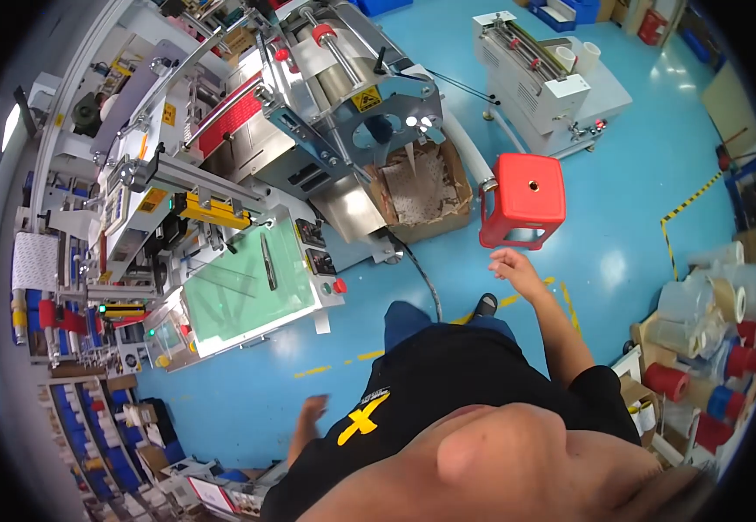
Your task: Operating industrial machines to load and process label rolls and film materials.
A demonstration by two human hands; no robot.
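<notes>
My right hand [515, 268] hangs in the air just in front of a red plastic stool [530, 187]. Its fingers are loosely bent and apart, with nothing seen in them. At my left side, low and away from the bench, is my left hand [314, 407]; motion smears its fingers, and I cannot make out anything in it. A green-topped work surface [230, 300] of a machine lies ahead to the left, with a slim dark tool [269, 261] on it. Neither hand touches the stool or the machine.
A large roller machine [334, 96] stands ahead, beside a cardboard box [430, 228] of scrap. A smaller white machine [535, 87] is farther right. Rolls of material [700, 304] crowd the right side. A dark cable [421, 274] runs over the blue floor. Shelves with blue bins [91, 426] stand left.
</notes>
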